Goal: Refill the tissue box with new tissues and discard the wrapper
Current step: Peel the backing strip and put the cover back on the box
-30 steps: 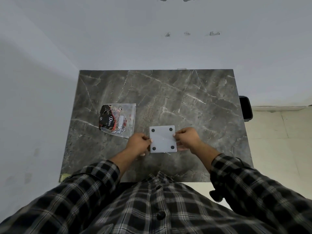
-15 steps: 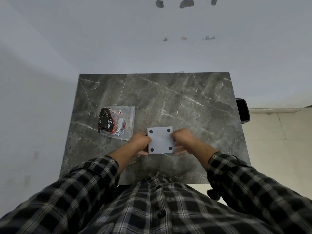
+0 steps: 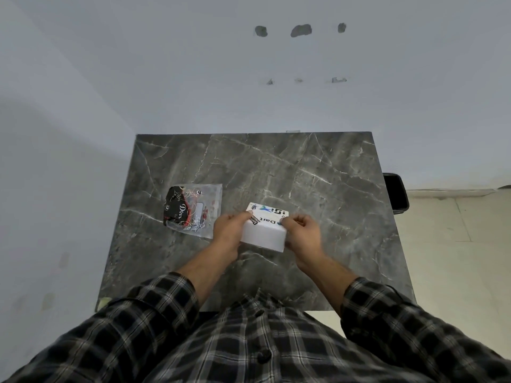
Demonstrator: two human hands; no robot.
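A white tissue box [image 3: 264,235] with stickers on its top sits near the middle of the dark marble table [image 3: 304,172]. My left hand [image 3: 229,228] grips its left side and my right hand [image 3: 301,230] grips its right side. The plain white front face looks toward me. To the left lies a clear plastic wrapper [image 3: 193,210] with black and red print, flat on the table and apart from my hands. I cannot tell whether tissues are inside the box.
A black bin [image 3: 396,193] stands on the floor just past the table's right edge. A pale wall runs behind and to the left of the table. Tiled floor shows at the right.
The box showed its underside with four black feet before; it has been turned over between my hands, and its stickered top now faces up.
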